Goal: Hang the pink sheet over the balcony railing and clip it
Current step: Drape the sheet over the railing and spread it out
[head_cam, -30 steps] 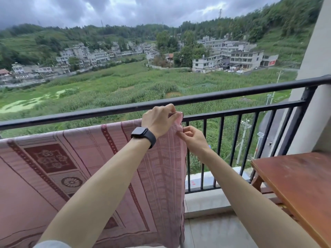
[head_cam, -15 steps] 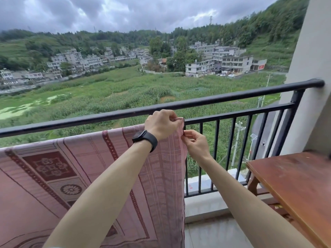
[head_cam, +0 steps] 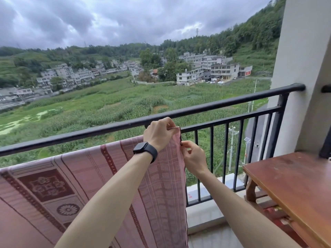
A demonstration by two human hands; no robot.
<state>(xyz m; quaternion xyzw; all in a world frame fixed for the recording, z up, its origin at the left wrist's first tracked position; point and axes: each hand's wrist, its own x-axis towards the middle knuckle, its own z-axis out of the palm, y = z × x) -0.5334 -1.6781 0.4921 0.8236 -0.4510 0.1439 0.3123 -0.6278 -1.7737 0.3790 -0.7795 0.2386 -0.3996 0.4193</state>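
Note:
The pink patterned sheet (head_cam: 75, 178) hangs over the lower rail of the black balcony railing (head_cam: 223, 102) and covers its left part. My left hand (head_cam: 160, 134), with a black watch on the wrist, pinches the sheet's top right corner at the lower rail. My right hand (head_cam: 192, 155) grips the sheet's right edge just below that corner. No clip can be made out between the fingers.
A brown wooden table (head_cam: 293, 185) stands at the right, close to the railing. A pale wall pillar (head_cam: 300, 68) closes the railing's right end. Beyond the bars lie green fields and white buildings far below.
Both hands have stayed on the sheet's top right corner, fingers shifting slightly along the edge. My head has turned right and tilted up, so the railing sits lower in view.

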